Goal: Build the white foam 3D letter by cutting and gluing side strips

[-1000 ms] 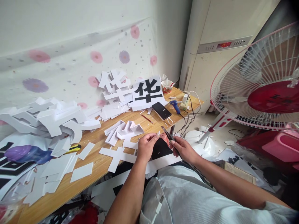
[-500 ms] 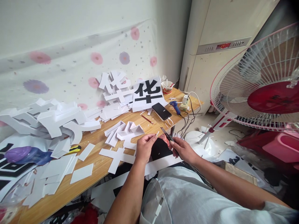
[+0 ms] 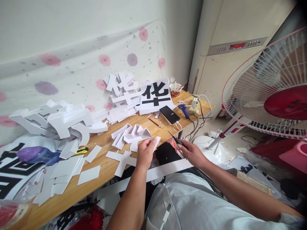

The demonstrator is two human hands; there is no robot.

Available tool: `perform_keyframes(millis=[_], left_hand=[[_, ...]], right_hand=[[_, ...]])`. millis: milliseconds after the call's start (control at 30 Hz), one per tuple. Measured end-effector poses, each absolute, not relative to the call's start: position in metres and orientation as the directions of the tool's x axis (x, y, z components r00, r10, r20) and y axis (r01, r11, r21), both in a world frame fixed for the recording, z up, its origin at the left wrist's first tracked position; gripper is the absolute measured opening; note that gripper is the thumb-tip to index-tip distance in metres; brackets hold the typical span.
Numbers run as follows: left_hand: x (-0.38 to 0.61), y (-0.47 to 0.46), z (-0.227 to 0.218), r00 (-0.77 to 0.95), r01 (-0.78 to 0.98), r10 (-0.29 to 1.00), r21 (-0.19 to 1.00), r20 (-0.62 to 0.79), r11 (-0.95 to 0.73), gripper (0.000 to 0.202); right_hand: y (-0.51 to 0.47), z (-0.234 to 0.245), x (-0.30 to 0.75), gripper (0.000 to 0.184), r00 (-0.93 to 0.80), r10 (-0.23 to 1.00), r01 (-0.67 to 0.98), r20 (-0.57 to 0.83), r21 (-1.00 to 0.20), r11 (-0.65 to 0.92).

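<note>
My left hand pinches a small white foam-board piece just past the table's front edge. To its right, my right hand is closed round a craft knife, its thin blade pointing up and left, apart from the piece. A long white foam strip lies across my lap below both hands. Beside my left hand on the table are a cross-shaped foam cut-out and an open-topped foam letter form.
A phone, a pencil, a blue glue gun and a power strip lie at the table's right end. Foam letters are piled left, near a yellow cutter. A printed character sheet leans behind. A fan stands right.
My left hand has turned the foam piece, so more of its white face shows. The knife has tilted, its blade now seen edge-on. The whole view has shifted slightly.
</note>
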State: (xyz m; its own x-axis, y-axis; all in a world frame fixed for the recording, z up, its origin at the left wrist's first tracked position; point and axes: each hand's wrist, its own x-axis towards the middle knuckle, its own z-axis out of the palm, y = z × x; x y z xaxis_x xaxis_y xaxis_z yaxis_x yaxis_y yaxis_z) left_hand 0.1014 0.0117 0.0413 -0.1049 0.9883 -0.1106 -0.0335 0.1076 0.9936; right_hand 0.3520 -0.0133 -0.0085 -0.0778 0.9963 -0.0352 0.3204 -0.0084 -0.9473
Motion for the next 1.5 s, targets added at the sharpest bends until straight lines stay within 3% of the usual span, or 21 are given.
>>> perform_keyframes(millis=[100,200,300,400,467,533,600,733,867,967,1067,1167,1300,1500], left_hand=[[0.079,0.014,0.046,-0.209,-0.075,0.959,0.981,-0.193,0.181,0.058],[0.060,0.015,0.051,-0.272,-0.133,0.934,0.971,-0.230,0.200,0.061],[0.046,0.012,0.053,-0.280,-0.145,0.927,0.965,-0.251,0.217,0.056],[0.034,0.009,0.053,-0.258,-0.120,0.920,0.955,-0.294,0.272,0.047],[0.025,0.008,0.052,-0.266,-0.003,0.932,0.967,-0.248,0.257,0.038],[0.018,0.008,0.052,-0.251,0.232,0.960,0.956,-0.120,0.180,0.029],[0.013,0.009,0.054,-0.188,0.500,0.982,0.863,0.018,0.080,0.025],[0.013,0.015,0.059,-0.077,0.805,0.991,0.594,0.108,-0.003,0.026],[0.014,0.026,0.055,0.000,0.868,0.990,0.491,0.144,-0.072,0.038],[0.015,0.037,0.047,0.082,0.867,0.979,0.471,0.188,-0.163,0.036],[0.018,0.046,0.043,0.134,0.893,0.974,0.405,0.181,-0.198,0.033],[0.025,0.051,0.046,0.143,0.923,0.981,0.340,0.133,-0.180,0.032],[0.029,0.058,0.050,0.148,0.954,0.985,0.252,0.085,-0.165,0.027],[0.028,0.068,0.048,0.166,0.958,0.985,0.227,0.054,-0.174,0.033]], right_hand=[[0.001,-0.005,0.355,0.054,-0.083,0.984,0.593,0.156,-0.786,0.175],[0.021,0.005,0.348,0.063,-0.164,0.958,0.758,0.237,-0.591,0.276],[0.045,0.017,0.332,0.055,-0.247,0.934,0.851,0.257,-0.404,0.336],[0.070,0.029,0.313,0.052,-0.312,0.934,0.898,0.174,-0.267,0.350],[0.086,0.035,0.301,0.049,-0.326,0.940,0.920,0.103,-0.193,0.340],[0.099,0.039,0.293,0.043,-0.349,0.934,0.925,0.068,-0.135,0.356],[0.109,0.039,0.287,0.040,-0.381,0.923,0.916,0.060,-0.111,0.385],[0.116,0.035,0.283,0.041,-0.416,0.906,0.896,0.083,-0.131,0.423],[0.111,0.028,0.282,0.044,-0.422,0.887,0.867,0.187,-0.201,0.455],[0.102,0.018,0.277,0.040,-0.379,0.868,0.769,0.320,-0.412,0.488],[0.095,0.006,0.269,0.035,-0.297,0.873,0.530,0.386,-0.694,0.487],[0.095,-0.001,0.261,0.044,-0.313,0.882,0.370,0.352,-0.810,0.455],[0.103,-0.005,0.253,0.058,-0.410,0.870,0.291,0.274,-0.865,0.410],[0.112,-0.010,0.246,0.043,-0.447,0.872,0.277,0.199,-0.896,0.347]])
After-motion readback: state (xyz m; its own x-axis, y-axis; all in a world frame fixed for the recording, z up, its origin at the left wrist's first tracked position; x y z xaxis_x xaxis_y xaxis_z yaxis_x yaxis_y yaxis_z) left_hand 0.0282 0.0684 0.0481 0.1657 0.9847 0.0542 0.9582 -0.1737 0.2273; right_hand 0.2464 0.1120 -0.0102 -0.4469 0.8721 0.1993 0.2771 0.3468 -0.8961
